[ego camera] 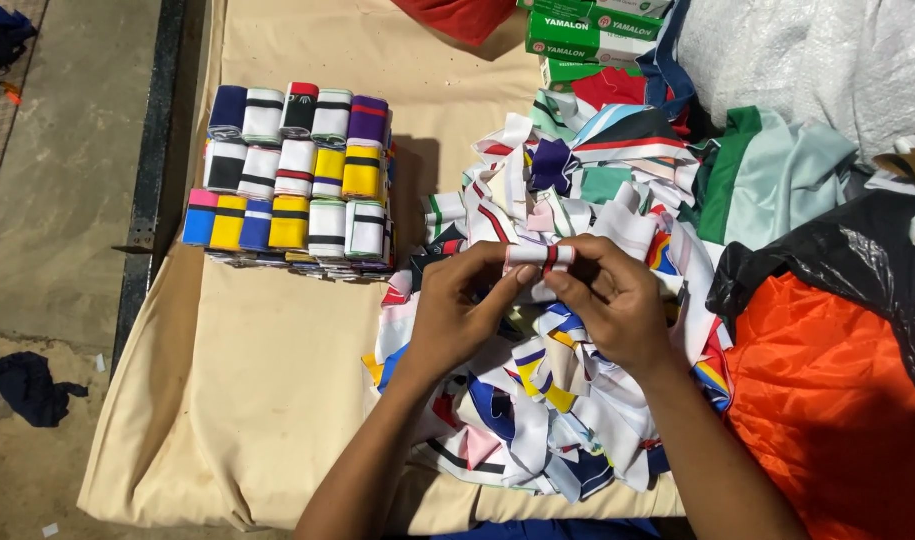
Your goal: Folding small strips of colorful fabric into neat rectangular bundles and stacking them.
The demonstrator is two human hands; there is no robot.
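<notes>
Nearest, both forearms reach in over a loose heap of striped fabric strips (538, 400) lying on the cream-covered tabletop (278, 380). The left hand (458, 310) and right hand (613, 300) meet above the heap, fingers of both closed on the two ends of a small white strip with a red and black band (540, 256) (folded or rolled, hard to tell). To the right lies orange cloth (828, 400). Farther left stands a neat stack of folded strips (293, 180); farthest, green boxes (588, 35).
</notes>
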